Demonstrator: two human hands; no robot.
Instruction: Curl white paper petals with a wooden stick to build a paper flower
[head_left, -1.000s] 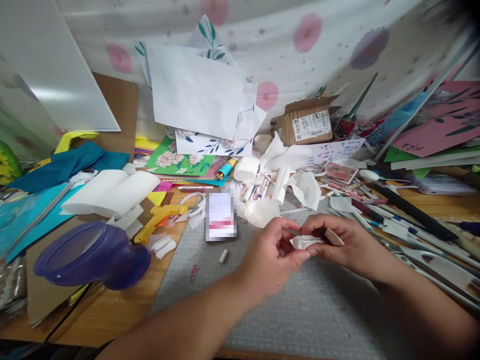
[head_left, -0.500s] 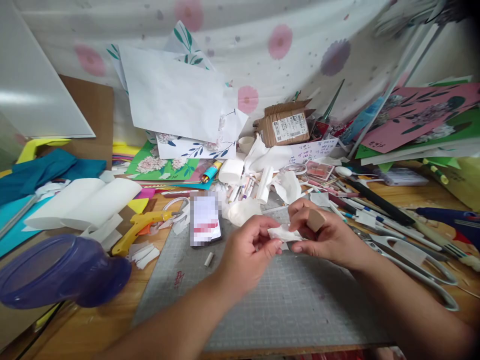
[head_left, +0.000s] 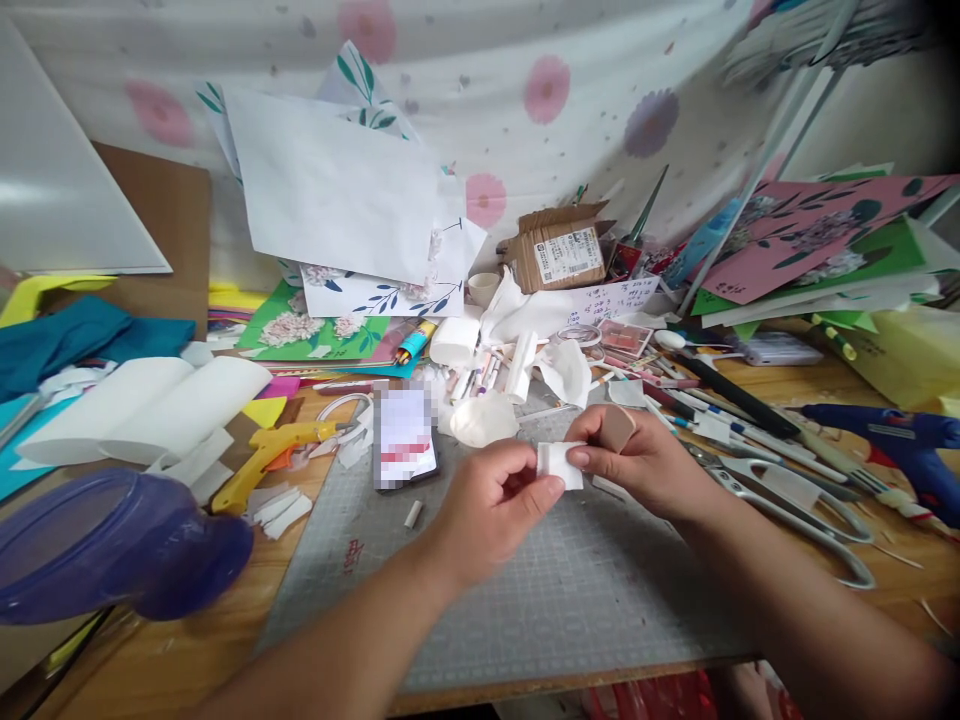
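Between both hands, above the grey cutting mat (head_left: 360, 620), is a small folded piece of white paper (head_left: 557, 466). My left hand (head_left: 499, 500) pinches its left side with thumb and fingers. My right hand (head_left: 645, 462) grips the right side, thumb on top; a tan adhesive bandage (head_left: 616, 428) wraps one of its fingers. Just below the right hand a pale strip (head_left: 611, 488) shows in part. A phone (head_left: 406, 435) with a blurred screen stands left of the hands, and a small white paper roll (head_left: 412, 514) lies near it.
A yellow glue gun (head_left: 277, 455) and a purple translucent container (head_left: 120, 540) are at left. Scissors (head_left: 795, 500), several pens and a blue glue gun (head_left: 892, 430) lie at right. Behind are a white bowl (head_left: 482, 420), paper rolls (head_left: 187, 405) and a cardboard box (head_left: 559, 250).
The white paper has turned from a crumpled, edge-on look to a flatter, squarish face. My right hand has shifted slightly left, its fingers more closed. The view has moved a little.
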